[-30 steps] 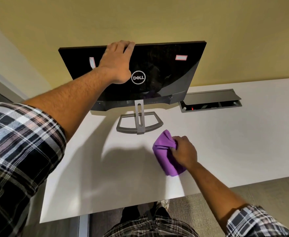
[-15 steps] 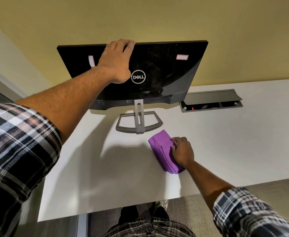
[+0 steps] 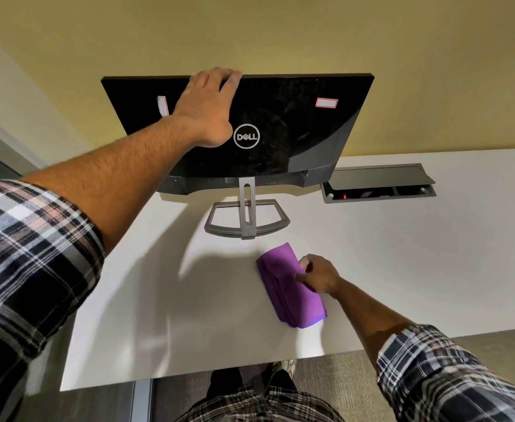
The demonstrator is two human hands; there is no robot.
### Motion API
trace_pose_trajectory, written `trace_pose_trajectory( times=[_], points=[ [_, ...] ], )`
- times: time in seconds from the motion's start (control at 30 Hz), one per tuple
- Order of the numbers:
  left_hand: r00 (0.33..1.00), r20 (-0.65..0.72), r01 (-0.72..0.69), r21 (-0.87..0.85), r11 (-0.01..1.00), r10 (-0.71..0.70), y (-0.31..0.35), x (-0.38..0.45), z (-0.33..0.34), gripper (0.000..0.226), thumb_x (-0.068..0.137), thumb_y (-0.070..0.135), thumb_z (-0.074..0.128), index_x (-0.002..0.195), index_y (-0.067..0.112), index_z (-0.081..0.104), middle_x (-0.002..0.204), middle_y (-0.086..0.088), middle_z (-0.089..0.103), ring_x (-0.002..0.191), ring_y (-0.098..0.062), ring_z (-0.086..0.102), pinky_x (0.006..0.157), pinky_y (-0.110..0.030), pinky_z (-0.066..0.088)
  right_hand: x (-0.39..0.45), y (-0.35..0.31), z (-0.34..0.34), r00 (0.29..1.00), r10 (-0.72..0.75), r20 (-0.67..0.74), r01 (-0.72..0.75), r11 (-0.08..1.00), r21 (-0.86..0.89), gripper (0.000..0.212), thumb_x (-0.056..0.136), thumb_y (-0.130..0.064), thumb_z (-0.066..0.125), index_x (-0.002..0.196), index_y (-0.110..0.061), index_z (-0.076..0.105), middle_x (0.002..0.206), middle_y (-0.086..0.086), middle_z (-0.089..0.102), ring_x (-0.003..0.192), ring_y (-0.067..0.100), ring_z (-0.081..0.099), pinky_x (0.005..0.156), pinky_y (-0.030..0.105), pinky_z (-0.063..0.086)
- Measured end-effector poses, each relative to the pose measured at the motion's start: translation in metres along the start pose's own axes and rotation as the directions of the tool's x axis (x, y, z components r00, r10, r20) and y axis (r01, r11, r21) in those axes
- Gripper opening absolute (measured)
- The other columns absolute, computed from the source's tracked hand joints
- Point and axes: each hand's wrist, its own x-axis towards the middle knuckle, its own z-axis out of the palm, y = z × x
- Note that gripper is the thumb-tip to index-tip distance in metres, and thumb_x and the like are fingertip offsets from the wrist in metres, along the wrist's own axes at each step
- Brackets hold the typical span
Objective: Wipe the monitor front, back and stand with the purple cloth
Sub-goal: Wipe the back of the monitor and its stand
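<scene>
The black Dell monitor [image 3: 283, 138] stands on the white desk [image 3: 417, 263] with its glossy back turned to me. My left hand [image 3: 207, 108] lies on the back panel, fingers curled over the top edge left of the logo. The grey stand [image 3: 247, 222] sits below it with an open frame base. The folded purple cloth [image 3: 283, 290] lies flat on the desk just in front of the stand. My right hand [image 3: 318, 274] is at the cloth's right edge, fingers curled and thumb on the fabric, pinching it.
A grey cable hatch [image 3: 378, 182] with its lid raised is set into the desk to the right of the monitor. A yellow wall rises close behind the monitor. The desk's front edge runs near my legs.
My right hand brought the bunched cloth down and it now lies flat on the desk, slightly nearer me. My left hand has kept its hold on the monitor's top.
</scene>
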Motion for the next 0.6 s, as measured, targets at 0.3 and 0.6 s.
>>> trace_pose_trajectory(
  times=[0.3, 0.6],
  points=[
    [0.999, 0.033, 0.015, -0.018, 1.0, -0.014, 0.0, 0.008, -0.003, 0.093, 0.083, 0.009, 0.062, 0.16, 0.016, 0.01, 0.164, -0.009, 0.015, 0.15, -0.033, 0.011, 0.125, -0.047, 0.012, -0.03, 0.005, -0.016, 0.985, 0.022, 0.169, -0.106, 0.856, 0.506, 0.045, 0.086, -0.015, 0.081, 0.123, -0.018, 0.056, 0.11, 0.012, 0.074, 0.084, 0.022, 0.076, 0.062, 0.032, 0.057],
    [0.998, 0.052, 0.034, -0.022, 0.999, -0.033, 0.001, 0.013, -0.005, 0.094, 0.082, 0.009, 0.061, 0.16, 0.015, 0.01, 0.164, -0.009, 0.014, 0.15, -0.034, 0.011, 0.125, -0.044, 0.013, -0.045, -0.002, -0.016, 0.988, -0.146, -0.051, 0.152, 0.854, 0.497, 0.036, 0.09, 0.007, 0.059, 0.11, -0.021, 0.068, 0.1, 0.003, 0.071, 0.084, 0.017, 0.065, 0.064, 0.027, 0.05]
  ],
)
